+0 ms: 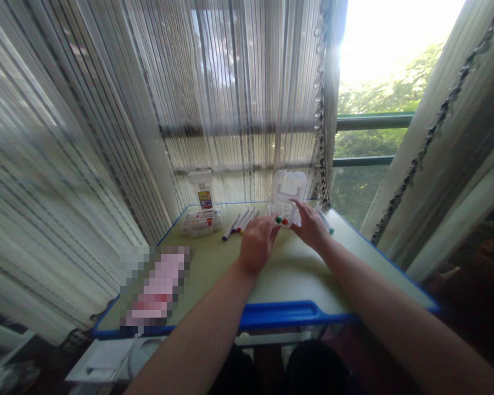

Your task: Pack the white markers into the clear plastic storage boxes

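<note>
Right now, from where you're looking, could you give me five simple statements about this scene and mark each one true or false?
1. The left hand and the right hand are both at the clear case with the raised lid. True.
2. The loose white markers to the left of the left hand stand upright in a cup. False: they lie on the table.
3. A green end and a red end show between the hands. True.
4. The table's near edge is bright yellow. False: it is blue.
5. A marker with a teal end lies to the right of the right hand. True.
</note>
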`<state>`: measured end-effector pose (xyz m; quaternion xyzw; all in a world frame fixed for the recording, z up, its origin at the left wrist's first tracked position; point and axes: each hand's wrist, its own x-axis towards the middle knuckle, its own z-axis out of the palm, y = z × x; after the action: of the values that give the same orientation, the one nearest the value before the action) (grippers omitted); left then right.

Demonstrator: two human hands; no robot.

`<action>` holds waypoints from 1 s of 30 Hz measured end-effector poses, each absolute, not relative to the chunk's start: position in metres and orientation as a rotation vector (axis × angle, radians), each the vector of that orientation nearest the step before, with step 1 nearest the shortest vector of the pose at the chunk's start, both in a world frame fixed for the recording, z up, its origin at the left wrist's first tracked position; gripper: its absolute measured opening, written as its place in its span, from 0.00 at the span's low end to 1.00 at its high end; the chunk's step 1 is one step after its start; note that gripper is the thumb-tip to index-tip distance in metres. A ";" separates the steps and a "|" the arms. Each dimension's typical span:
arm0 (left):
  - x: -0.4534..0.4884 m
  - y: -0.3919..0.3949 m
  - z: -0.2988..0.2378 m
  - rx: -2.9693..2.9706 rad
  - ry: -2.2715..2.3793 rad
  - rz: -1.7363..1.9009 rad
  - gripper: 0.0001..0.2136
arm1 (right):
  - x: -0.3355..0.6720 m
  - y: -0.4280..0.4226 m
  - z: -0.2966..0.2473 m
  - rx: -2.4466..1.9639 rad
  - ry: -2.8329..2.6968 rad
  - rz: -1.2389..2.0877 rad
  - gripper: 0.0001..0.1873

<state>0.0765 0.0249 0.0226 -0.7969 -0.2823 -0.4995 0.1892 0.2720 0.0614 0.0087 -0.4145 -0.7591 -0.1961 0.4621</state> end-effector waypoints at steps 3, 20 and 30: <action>0.078 0.023 0.023 -2.280 -0.761 -1.383 0.15 | 0.272 0.061 0.009 -1.019 -1.857 -0.483 0.35; 0.069 0.041 0.013 -2.121 -1.288 -1.448 0.14 | 0.278 0.065 0.009 -1.084 -1.782 -0.421 0.35; 0.073 0.048 0.003 -2.575 -1.511 -0.793 0.11 | 0.279 0.067 0.007 -1.103 -1.780 -0.378 0.36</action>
<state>0.0730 0.0479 0.0034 -0.8334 -0.4889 -0.2565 0.0263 0.2793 0.0669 0.0067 -0.4532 -0.7314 -0.1553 0.4853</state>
